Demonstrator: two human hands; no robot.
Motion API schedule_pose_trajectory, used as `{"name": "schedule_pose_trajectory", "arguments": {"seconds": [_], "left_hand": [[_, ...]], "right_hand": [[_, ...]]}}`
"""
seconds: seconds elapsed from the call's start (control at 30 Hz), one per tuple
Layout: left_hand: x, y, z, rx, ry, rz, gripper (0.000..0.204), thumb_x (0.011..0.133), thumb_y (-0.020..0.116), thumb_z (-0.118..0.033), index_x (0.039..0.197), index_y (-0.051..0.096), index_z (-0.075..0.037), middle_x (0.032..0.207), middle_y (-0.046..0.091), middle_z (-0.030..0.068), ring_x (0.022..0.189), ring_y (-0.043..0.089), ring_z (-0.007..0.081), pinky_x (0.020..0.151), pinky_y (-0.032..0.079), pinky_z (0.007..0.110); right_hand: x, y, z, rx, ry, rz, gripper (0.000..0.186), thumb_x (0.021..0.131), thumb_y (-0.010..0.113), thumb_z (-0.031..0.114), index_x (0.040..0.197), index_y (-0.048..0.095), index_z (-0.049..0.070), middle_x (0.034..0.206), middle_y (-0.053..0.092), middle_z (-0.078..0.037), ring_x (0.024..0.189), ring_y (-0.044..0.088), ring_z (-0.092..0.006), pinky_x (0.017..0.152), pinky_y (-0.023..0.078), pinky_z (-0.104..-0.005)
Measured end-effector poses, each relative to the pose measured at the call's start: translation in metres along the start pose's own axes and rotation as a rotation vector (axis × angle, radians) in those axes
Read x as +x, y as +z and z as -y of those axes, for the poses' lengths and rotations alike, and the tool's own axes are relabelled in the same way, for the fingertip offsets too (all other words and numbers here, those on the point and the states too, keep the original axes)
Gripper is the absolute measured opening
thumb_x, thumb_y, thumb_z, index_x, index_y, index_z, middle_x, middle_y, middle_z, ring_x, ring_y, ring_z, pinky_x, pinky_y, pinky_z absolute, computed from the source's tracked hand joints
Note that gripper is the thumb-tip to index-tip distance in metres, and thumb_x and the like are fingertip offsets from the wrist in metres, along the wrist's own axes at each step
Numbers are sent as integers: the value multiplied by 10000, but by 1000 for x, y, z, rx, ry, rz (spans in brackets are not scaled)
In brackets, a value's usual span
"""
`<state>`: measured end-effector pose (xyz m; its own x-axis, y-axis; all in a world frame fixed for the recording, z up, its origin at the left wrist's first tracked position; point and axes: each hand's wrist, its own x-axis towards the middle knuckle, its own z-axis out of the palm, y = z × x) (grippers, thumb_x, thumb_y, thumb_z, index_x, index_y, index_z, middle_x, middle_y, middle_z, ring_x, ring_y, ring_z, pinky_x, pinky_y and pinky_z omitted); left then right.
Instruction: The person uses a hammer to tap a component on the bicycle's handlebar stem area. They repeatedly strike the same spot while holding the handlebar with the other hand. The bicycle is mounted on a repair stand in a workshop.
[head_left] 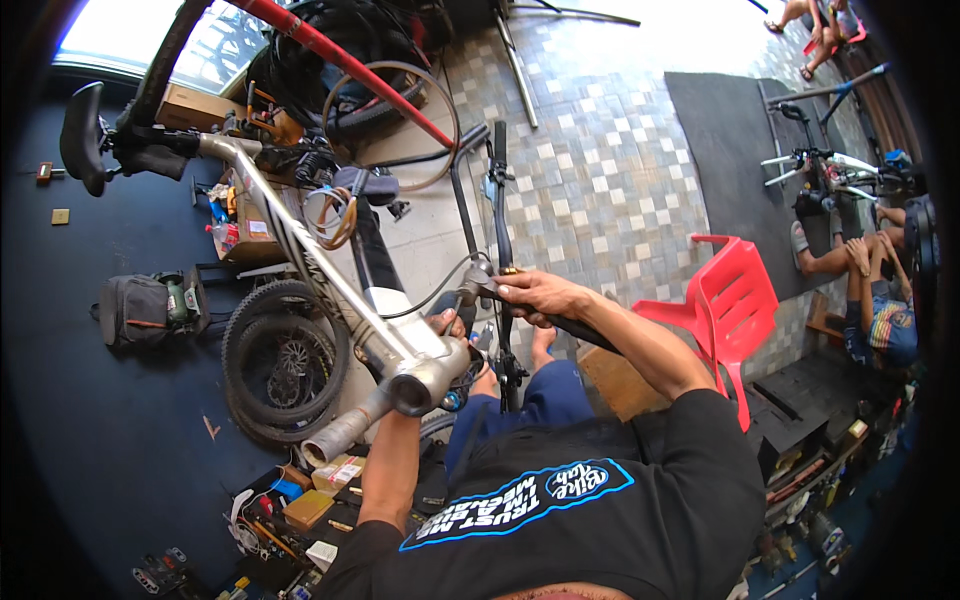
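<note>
Right hand (545,297) wraps the hammer (478,284); left hand (447,323) is partly hidden, grip unclear. Bike frame (358,312) slants in front of torso, near shell open. Looks mid-job: hammering probably unfinished, shell unfilled.

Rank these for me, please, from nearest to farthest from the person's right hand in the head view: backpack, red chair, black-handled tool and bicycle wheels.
1. Black-handled tool: gripped in the right hand.
2. Red chair: to the hand's right.
3. Bicycle wheels: to its left.
4. Backpack: farther left, beyond the wheels.
</note>
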<state>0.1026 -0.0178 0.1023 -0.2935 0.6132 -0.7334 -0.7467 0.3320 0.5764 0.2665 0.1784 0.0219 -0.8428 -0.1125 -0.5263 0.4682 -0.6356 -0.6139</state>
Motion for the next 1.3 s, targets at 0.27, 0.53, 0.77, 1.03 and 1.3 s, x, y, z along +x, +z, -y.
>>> {"name": "schedule_pose_trajectory", "arguments": {"seconds": [0.27,0.53,0.77,1.03,1.3], "left_hand": [[11,-16,13,24,21,-52,314,988,664,-251,739,545,-102,717,523,15,648,516,136,611,494,288],[8,-10,17,-128,34,-16,283,977,673,-225,733,615,-92,764,606,57,648,597,153,623,557,328],[-6,-4,-2,82,2,-46,277,965,690,-249,750,613,-93,684,571,14,590,549,137,577,482,282],[91,-107,54,-294,-171,426,319,1015,566,-348,816,578,-100,703,580,79,615,553,207,604,490,314],[140,-121,27,-339,-562,487,379,1025,522,-402,1016,622,-37,900,693,187,692,673,302,538,567,407]], "right_hand": [[11,-9,-7,-32,9,-153,507,1025,570,399,1488,476,214,733,489,36,495,409,-45,413,347,-211],[9,-14,-16,-37,-11,-161,502,1018,581,407,1475,489,222,712,479,48,490,434,-26,409,370,-198],[-11,-11,-14,-3,6,-87,536,1028,565,404,1515,438,223,732,487,36,516,429,-44,438,352,-220],[-67,-4,-63,116,-229,-498,490,1011,595,407,1453,519,211,735,534,43,582,469,-43,494,414,-209],[-119,80,-146,273,-229,-741,577,1010,590,409,1500,409,166,698,470,28,487,448,-72,387,374,-254]]}}
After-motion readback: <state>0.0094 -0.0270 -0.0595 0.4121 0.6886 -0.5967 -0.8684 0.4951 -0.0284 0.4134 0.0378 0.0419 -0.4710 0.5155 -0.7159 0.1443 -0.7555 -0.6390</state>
